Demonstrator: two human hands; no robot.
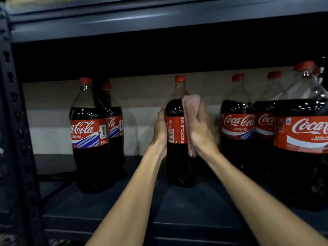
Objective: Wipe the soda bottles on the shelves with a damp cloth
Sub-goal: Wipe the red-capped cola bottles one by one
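The left hand (160,128) grips the middle bottle (177,132) mid-shelf (106,206); the right hand (199,128) presses the pink cloth (191,103) against it. Its wipe appears underway; the flanking bottles' wiped state cannot be told.

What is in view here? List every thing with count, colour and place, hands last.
left bottles: two, dark cola with red labels and caps, at the shelf's left, one behind the other.
middle bottle: one, same colours, upright mid-shelf.
right bottles: at least three, same colours, crowded at the right.
cloth: one, pink, against the middle bottle's right side.
shelf: one, dark blue-grey, under the bottles.
post: one, dark, holed, left edge.
left hand: grips the middle bottle.
right hand: holds the cloth.
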